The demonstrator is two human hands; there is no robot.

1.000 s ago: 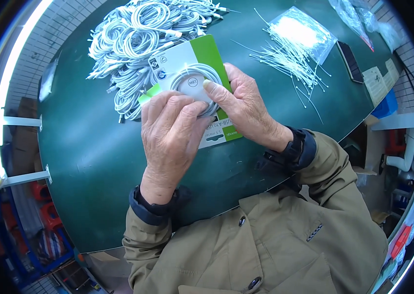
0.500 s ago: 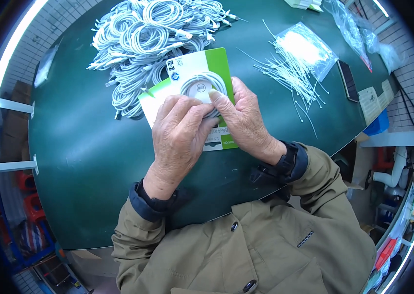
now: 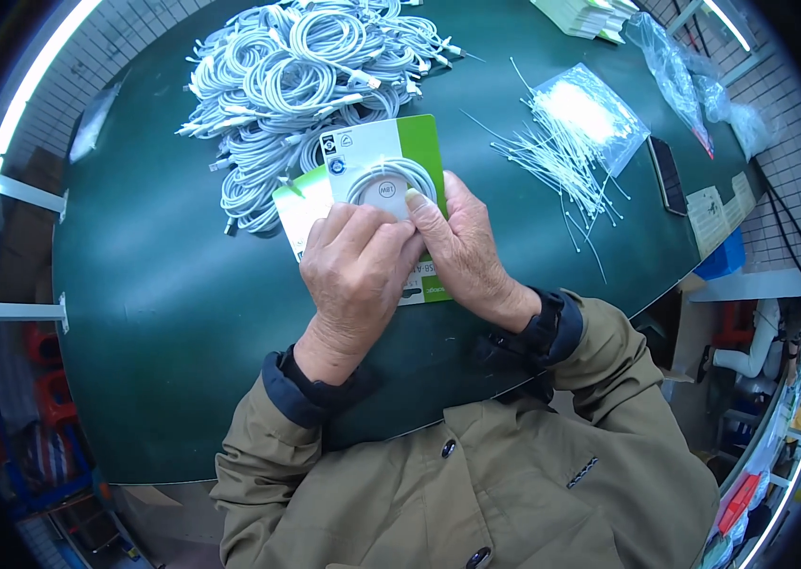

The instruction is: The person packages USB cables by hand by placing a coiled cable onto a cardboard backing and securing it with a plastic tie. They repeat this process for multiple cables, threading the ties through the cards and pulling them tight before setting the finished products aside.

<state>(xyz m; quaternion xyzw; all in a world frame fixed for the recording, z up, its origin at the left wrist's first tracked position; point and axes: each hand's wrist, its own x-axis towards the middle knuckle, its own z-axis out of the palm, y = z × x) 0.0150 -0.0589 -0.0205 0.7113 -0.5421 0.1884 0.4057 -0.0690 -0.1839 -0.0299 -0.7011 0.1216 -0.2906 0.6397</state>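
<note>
A white and green cardboard packaging card (image 3: pixel 419 137) is held up above the table, with a coiled white cable (image 3: pixel 400 169) lying against its face. My right hand (image 3: pixel 470 248) grips the card by its right edge, the thumb pressing on the coil. Bent and bunched together, the fingers of my left hand (image 3: pixel 355 261) close on the lower left of the coil; their tips are partly hidden. Left of the card shows a folded-out white and green flap (image 3: pixel 298 213); whether it is joined to the card I cannot tell.
A big heap of coiled white cables (image 3: pixel 291 81) covers the far left of the green table (image 3: pixel 173 360). At the right lie loose white cable ties (image 3: pixel 557 156) by a clear plastic bag (image 3: pixel 600 104), a phone (image 3: pixel 668 177) and a stack of cards (image 3: pixel 585 14).
The view has shifted slightly, so the table and card sit a little lower. Both hands keep their hold at the coil, with only small finger movement.
</note>
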